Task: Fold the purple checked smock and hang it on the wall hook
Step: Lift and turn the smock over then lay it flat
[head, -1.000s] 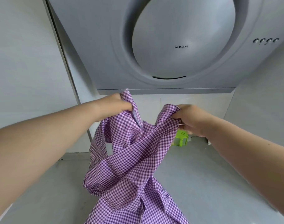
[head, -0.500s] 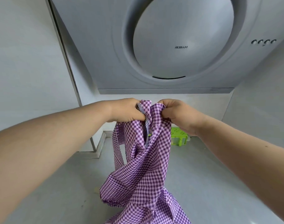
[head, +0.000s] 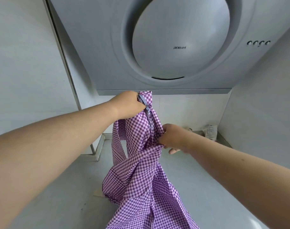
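Observation:
The purple checked smock [head: 141,176] hangs in a bunched column in front of me, its lower part trailing down past the bottom edge of the view. My left hand [head: 128,105] is shut on the gathered top of the smock, just below the range hood's lower edge. My right hand [head: 171,137] grips the cloth lower down on its right side, fingers pinching a fold. A strip of blue striped trim shows at the top by my left hand. No wall hook is in view.
A large grey range hood [head: 174,47] fills the wall above the hands. A grey countertop [head: 58,195] lies below. A crumpled pale bag [head: 209,130] sits at the back right corner. A white wall panel [head: 25,63] stands to the left.
Both hands held the top together half a second ago. Now my left hand holds both top parts and has lifted slightly, while my right hand has dropped down the cloth's right side.

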